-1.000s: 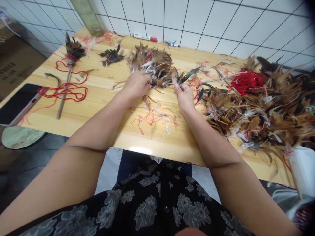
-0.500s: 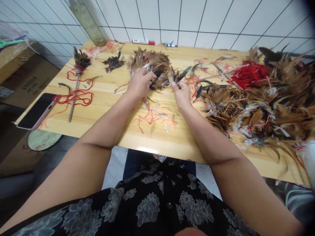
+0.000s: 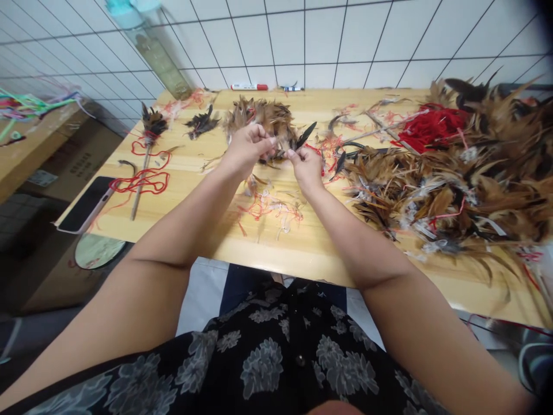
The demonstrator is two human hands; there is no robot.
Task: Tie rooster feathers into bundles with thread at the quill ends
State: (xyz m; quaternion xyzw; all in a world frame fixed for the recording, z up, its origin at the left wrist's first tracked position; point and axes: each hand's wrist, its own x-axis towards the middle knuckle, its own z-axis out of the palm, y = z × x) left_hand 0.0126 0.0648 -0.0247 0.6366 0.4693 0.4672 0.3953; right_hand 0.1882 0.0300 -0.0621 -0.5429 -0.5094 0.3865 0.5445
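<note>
My right hand (image 3: 307, 168) pinches a small bunch of feathers, with a dark feather (image 3: 306, 134) standing up out of it. Close by on the left, my left hand (image 3: 247, 148) has thumb and fingertips drawn together in a pinch; whatever is between them is too small to make out. Just behind the hands lies a heap of brown feathers (image 3: 268, 112), partly covered by my left hand. Scraps of red and white string (image 3: 270, 208) are scattered on the table in front of my hands.
A large feather pile (image 3: 449, 184) and red yarn (image 3: 436, 128) cover the table's right side. At left lie a feathered stick (image 3: 141, 178) with red string, a dark feather tuft (image 3: 201, 122) and a phone (image 3: 85, 206). A bottle (image 3: 159, 60) and a red marker (image 3: 249, 87) stand and lie at the back.
My left hand has come off the brown feather heap and closed into a pinch nearer my right hand. My right hand still holds its feathers. The camera view has shifted slightly.
</note>
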